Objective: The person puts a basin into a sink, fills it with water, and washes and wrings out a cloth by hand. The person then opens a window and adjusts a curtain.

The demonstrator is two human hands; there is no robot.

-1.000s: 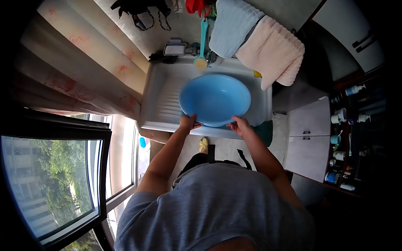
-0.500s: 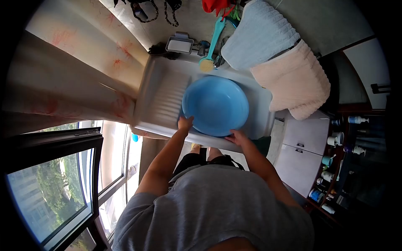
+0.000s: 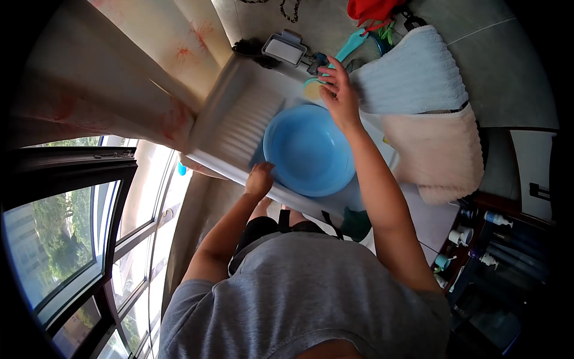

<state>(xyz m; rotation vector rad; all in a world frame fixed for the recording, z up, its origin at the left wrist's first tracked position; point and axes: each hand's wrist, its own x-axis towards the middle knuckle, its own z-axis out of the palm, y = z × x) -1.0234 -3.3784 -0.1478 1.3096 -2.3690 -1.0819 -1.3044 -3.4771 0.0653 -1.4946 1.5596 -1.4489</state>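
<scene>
A round blue basin (image 3: pixel 308 152) sits in the white washboard sink (image 3: pixel 215 134). My left hand (image 3: pixel 260 180) grips the basin's rim at its near left side. Raised above the sink's back edge, my right hand (image 3: pixel 341 96) has its fingers apart and holds nothing. Close to those fingers are a turquoise-handled brush (image 3: pixel 353 43) with a pale round head and the faucet, which is partly hidden behind the hand. Right of the hand hangs a light blue towel (image 3: pixel 409 75).
A soap dish (image 3: pixel 286 49) with a white bar stands at the back of the sink. A peach towel (image 3: pixel 433 149) hangs at the right. Curtains (image 3: pixel 149 72) and an open window (image 3: pixel 66 239) are on the left. Shelves with bottles (image 3: pixel 497 219) stand at the right.
My right hand has let go of the basin's near right rim and moved up and away toward the faucet, fingers spread. My left hand stays at the rim. The view has turned somewhat.
</scene>
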